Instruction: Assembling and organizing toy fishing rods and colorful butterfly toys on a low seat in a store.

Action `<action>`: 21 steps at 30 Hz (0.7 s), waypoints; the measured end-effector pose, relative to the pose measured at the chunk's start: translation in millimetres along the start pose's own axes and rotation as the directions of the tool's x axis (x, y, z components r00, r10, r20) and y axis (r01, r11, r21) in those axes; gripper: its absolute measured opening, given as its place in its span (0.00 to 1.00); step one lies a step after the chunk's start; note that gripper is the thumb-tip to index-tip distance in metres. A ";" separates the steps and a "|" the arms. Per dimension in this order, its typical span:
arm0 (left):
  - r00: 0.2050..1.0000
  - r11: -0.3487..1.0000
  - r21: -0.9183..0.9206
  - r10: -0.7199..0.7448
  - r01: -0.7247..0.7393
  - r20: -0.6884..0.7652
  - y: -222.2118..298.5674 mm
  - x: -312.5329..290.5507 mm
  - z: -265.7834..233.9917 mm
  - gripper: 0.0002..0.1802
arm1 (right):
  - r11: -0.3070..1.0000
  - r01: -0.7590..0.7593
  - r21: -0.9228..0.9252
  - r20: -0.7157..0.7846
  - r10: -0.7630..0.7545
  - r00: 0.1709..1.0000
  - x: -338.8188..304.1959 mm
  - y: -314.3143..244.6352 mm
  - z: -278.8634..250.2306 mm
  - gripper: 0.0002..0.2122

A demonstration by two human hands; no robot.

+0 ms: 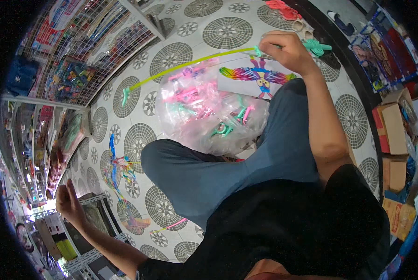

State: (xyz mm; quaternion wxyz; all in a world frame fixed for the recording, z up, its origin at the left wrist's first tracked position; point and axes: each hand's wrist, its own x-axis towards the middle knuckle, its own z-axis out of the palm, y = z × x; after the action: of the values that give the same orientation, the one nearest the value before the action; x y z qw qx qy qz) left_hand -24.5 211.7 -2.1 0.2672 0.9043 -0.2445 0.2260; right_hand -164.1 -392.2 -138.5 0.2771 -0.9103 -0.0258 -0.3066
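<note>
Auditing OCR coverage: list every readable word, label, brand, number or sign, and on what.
Readable: none.
Racked packages: too blurred to read.
Yellowish box, right: print too small.
White sheet with winged figure: no lettering visible.
Yellow strip at right hand: none visible.

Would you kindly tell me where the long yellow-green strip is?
In the head view, the strip spans from the right hand leftward, past the clear plastic bag.

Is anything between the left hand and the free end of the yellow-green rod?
Nothing visible: from the left hand to the mint-green tip of the yellow-green rod, only patterned floor shows. The wire shelving stands left of that line.
</note>
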 end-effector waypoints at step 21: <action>0.566 0.905 0.116 0.152 -0.409 0.810 49.2 39.9 367.1 0.07 | 0.875 -0.443 -0.196 0.522 0.475 0.708 -206.0 201.2 14.2 0.13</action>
State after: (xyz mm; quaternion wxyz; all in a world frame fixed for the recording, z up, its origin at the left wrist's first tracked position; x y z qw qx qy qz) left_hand 80.9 -55.3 -239.4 -0.0429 0.8879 -0.4423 -0.1192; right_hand -279.7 -529.5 -364.1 0.2992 -0.9439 0.1306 0.0492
